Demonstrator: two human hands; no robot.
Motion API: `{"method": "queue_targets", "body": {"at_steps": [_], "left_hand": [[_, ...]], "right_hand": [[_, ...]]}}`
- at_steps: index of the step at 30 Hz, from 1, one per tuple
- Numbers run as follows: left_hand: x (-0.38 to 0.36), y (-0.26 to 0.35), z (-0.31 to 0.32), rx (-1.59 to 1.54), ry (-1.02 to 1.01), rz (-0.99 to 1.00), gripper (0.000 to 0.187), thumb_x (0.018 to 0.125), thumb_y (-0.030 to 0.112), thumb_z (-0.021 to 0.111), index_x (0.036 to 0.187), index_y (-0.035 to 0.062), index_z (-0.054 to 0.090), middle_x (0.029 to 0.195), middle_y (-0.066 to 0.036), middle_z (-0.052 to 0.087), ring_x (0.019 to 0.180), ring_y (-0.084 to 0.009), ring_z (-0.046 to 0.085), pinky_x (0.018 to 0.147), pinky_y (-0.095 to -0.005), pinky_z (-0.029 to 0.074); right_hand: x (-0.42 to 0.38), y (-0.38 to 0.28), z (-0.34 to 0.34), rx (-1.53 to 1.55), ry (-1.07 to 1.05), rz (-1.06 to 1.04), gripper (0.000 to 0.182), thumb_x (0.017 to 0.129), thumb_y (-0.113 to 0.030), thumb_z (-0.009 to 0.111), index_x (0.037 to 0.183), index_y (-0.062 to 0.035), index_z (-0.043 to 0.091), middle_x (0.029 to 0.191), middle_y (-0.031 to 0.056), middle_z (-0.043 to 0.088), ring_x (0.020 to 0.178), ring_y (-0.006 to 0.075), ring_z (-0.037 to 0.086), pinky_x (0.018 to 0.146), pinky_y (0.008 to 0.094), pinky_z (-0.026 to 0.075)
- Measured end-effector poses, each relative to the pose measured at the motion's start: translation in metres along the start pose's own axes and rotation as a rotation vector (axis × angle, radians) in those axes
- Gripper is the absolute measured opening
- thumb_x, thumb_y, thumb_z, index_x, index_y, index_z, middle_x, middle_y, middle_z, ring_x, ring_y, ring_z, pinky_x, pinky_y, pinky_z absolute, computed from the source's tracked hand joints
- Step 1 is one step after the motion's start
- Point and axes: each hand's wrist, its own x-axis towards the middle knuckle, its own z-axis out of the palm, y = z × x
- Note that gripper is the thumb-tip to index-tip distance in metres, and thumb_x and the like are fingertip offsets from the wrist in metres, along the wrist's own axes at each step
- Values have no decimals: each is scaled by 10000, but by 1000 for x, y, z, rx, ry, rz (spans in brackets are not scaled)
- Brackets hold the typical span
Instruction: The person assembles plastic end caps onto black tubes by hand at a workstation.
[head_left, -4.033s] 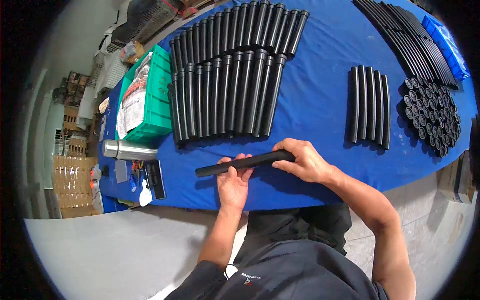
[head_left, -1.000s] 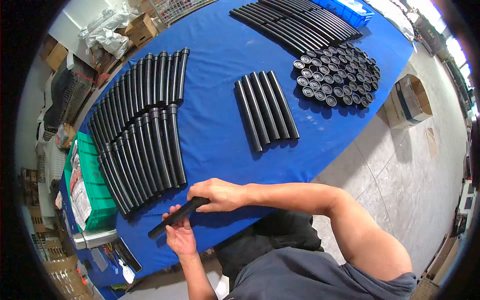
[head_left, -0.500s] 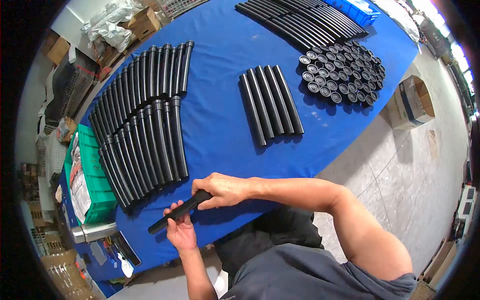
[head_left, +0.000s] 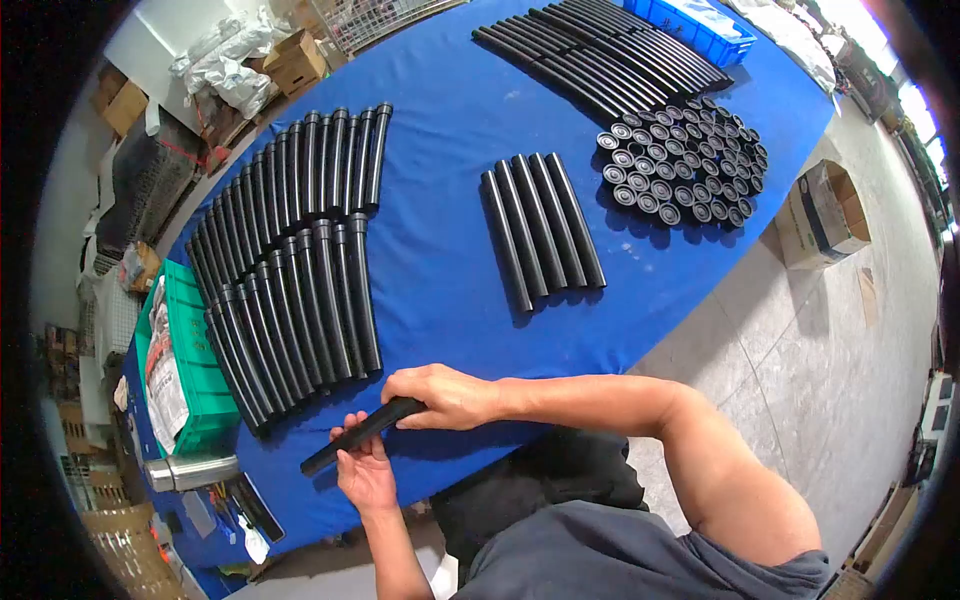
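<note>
Black tube [head_left: 360, 436] gripped by left hand [head_left: 365, 470] and right hand [head_left: 442, 395], long axis slanting lower-left to upper-right

Single view, head-worn camera, wide fisheye with dark rounded corners. Looks forward and steeply down over the person's own chest and arms onto the blue cloth-covered table [head_left: 450, 260]. Hands sit close below the lens; table's far end and grey concrete floor [head_left: 800, 330] well off.

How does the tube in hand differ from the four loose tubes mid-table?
The held tube is off the cloth, gripped by the left hand and right hand; the four tubes lie flat, untouched. It is single and slanted; they lie side by side. Both are plain black.
</note>
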Motion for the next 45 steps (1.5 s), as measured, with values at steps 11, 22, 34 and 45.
{"method": "queue_targets", "body": {"at_steps": [11,22,34,45], "left_hand": [[-1,0,-5,-15,-53,5,275,956,7,646,1220,50,584,1363,-193,608,1368,-354,505,1137,-530,469],[-1,-2,7,31,29,-16,280,963,36,651,1236,42,595,1379,-193,597,1375,-360,495,1151,-522,455],[-1,1,1,10,-11,-34,309,950,9,656,1250,31,585,1365,-213,607,1385,-369,481,1172,-517,430],[1,0,1,-14,13,-45,333,968,54,651,1292,15,586,1390,-217,587,1393,-364,472,1185,-505,415]], "right_hand": [[3,-13,-9,223,-144,329,291,915,-240,735,1041,-10,610,649,70,658,591,182,658,552,347,498],[1,-1,-4,-6,-19,50,301,889,-210,740,1067,-14,596,722,122,656,664,256,672,608,397,502],[-1,-9,-5,20,-48,107,324,899,-224,727,1101,3,615,852,173,656,773,355,660,690,447,500],[-3,-1,2,-106,-15,-42,344,889,-218,738,1113,-7,585,918,172,638,809,382,644,707,463,507]]}}
